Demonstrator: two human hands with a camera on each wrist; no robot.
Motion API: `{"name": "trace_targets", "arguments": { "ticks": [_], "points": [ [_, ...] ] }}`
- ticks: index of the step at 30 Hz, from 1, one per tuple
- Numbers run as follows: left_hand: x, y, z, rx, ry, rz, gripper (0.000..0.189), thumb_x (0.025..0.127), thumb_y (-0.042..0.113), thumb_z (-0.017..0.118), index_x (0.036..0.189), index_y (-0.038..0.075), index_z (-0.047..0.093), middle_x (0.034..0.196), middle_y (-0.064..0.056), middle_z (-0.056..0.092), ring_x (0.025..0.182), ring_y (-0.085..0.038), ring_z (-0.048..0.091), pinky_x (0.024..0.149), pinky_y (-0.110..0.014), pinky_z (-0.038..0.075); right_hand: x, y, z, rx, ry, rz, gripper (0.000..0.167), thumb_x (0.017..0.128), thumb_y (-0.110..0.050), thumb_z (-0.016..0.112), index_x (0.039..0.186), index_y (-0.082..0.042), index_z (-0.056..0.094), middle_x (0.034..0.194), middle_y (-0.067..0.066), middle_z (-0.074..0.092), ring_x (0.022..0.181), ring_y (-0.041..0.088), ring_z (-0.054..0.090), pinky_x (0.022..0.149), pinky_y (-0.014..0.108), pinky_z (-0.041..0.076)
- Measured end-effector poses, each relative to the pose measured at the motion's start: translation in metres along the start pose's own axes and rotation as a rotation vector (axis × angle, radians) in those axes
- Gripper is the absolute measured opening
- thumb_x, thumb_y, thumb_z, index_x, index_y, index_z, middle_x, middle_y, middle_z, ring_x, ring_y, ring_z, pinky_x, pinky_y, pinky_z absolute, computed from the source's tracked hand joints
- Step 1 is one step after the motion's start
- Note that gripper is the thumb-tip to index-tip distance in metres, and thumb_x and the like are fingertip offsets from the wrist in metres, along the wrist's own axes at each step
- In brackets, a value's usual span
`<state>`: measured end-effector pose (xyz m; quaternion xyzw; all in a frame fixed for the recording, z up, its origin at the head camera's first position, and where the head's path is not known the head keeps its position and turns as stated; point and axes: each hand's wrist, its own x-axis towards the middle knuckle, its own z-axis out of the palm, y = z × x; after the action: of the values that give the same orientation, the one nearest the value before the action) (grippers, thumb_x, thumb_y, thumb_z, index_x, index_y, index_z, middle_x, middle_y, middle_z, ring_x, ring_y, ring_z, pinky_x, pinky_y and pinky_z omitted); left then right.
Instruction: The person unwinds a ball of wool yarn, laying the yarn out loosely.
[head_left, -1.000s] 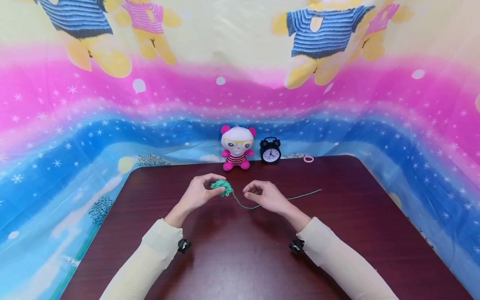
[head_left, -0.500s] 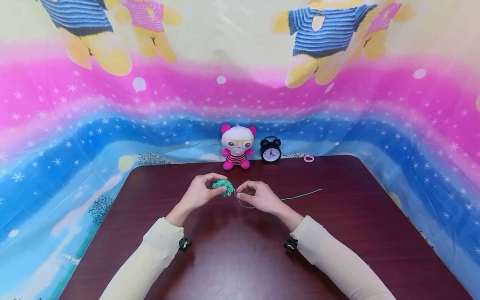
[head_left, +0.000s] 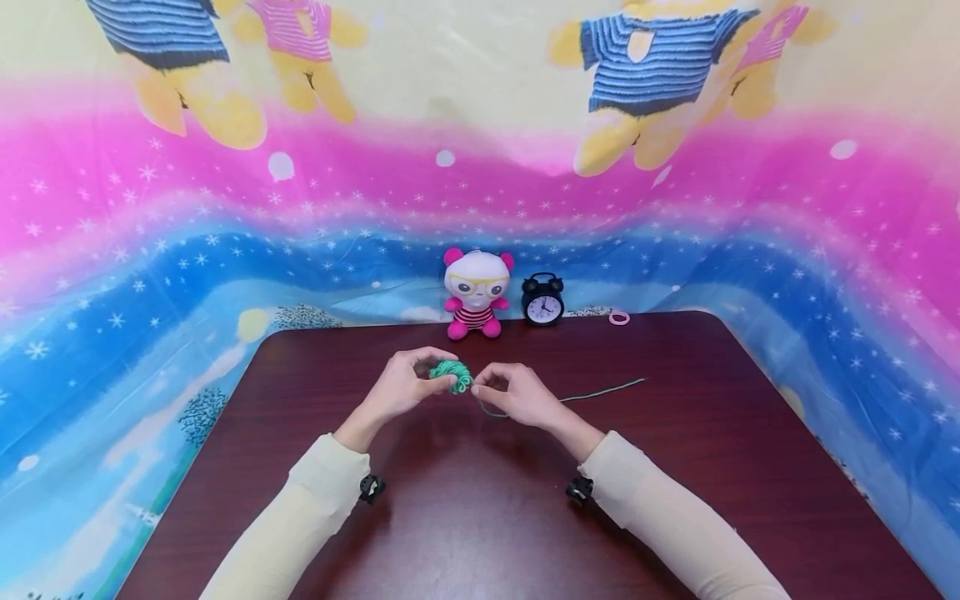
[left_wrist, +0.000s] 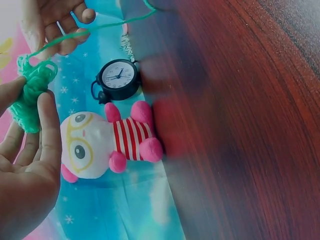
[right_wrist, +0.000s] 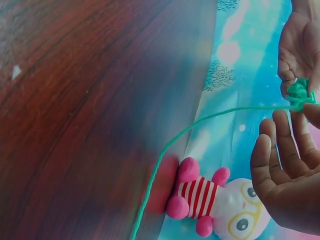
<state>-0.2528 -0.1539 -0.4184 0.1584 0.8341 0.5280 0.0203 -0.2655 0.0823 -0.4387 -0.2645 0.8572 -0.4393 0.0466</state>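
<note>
Table (head_left: pixel 465 517) runs wide on the near side, so swing room is there. Yarn bundle (head_left: pixel 452 369) is held up over the far half, between the hands: left hand (head_left: pixel 397 385) pinches it, right hand (head_left: pixel 525 394) looks to pinch the strand (right_wrist: pixel 250 107) right beside it. Should be light, soft, not fragile; loops probably loosen or snag, so grip round the middle. Panda (head_left: pixel 477 321) and clock (head_left: pixel 543 308) stand close behind at the far edge, cloth (head_left: pixel 360 292) beyond
</note>
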Motion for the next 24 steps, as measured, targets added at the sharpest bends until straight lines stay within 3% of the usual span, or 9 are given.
{"name": "trace_targets", "arguments": {
  "ticks": [3, 8, 13, 20, 24],
  "points": [
    [0.0, 0.001, 0.0, -0.012, 0.006, -0.022, 0.034, 0.085, 0.026, 0.081, 0.116, 0.014, 0.07, 0.101, -0.011, 0.072, 0.091, -0.036, 0.072, 0.082, -0.046, 0.061, -0.002, 0.0, -0.002, -0.008, 0.004, -0.008, 0.01, 0.095, -0.031, 0.069, 0.095, -0.023, 0.073, 0.087, -0.009, 0.069, 0.083, 0.01, 0.062, 0.08, 0.031, 0.052],
    [-0.003, 0.003, -0.002, -0.053, 0.03, -0.055, 0.035, 0.086, 0.022, 0.08, 0.116, 0.012, 0.067, 0.104, -0.009, 0.072, 0.091, -0.022, 0.073, 0.079, -0.031, 0.061, -0.005, 0.001, -0.009, 0.001, 0.004, 0.015, 0.01, 0.095, -0.03, 0.068, 0.093, -0.022, 0.072, 0.088, -0.008, 0.069, 0.087, 0.012, 0.063, 0.085, 0.034, 0.051],
    [-0.005, 0.003, -0.006, -0.102, 0.041, -0.036, 0.039, 0.088, 0.014, 0.076, 0.126, 0.011, 0.066, 0.11, -0.013, 0.071, 0.091, -0.017, 0.074, 0.082, -0.034, 0.061, -0.009, 0.004, -0.022, -0.011, 0.039, 0.047, 0.008, 0.095, -0.031, 0.068, 0.091, -0.024, 0.071, 0.091, -0.008, 0.07, 0.089, 0.014, 0.062, 0.082, 0.034, 0.05],
    [-0.005, 0.0, -0.01, -0.118, 0.051, -0.038, 0.024, 0.088, 0.01, 0.076, 0.111, 0.006, 0.068, 0.101, -0.013, 0.071, 0.085, -0.016, 0.073, 0.082, -0.036, 0.061, -0.013, 0.013, -0.042, -0.008, 0.093, 0.091, 0.007, 0.097, -0.027, 0.066, 0.095, -0.023, 0.071, 0.097, -0.004, 0.073, 0.091, 0.015, 0.065, 0.081, 0.034, 0.051],
    [-0.007, 0.0, -0.011, -0.113, 0.03, -0.036, 0.031, 0.087, 0.011, 0.076, 0.116, 0.007, 0.067, 0.103, -0.014, 0.072, 0.087, -0.018, 0.074, 0.081, -0.036, 0.061, -0.015, 0.019, -0.054, 0.002, 0.129, 0.118, 0.01, 0.098, -0.028, 0.064, 0.097, -0.021, 0.07, 0.1, 0.001, 0.074, 0.09, 0.017, 0.065, 0.079, 0.034, 0.052]
  ]
}}
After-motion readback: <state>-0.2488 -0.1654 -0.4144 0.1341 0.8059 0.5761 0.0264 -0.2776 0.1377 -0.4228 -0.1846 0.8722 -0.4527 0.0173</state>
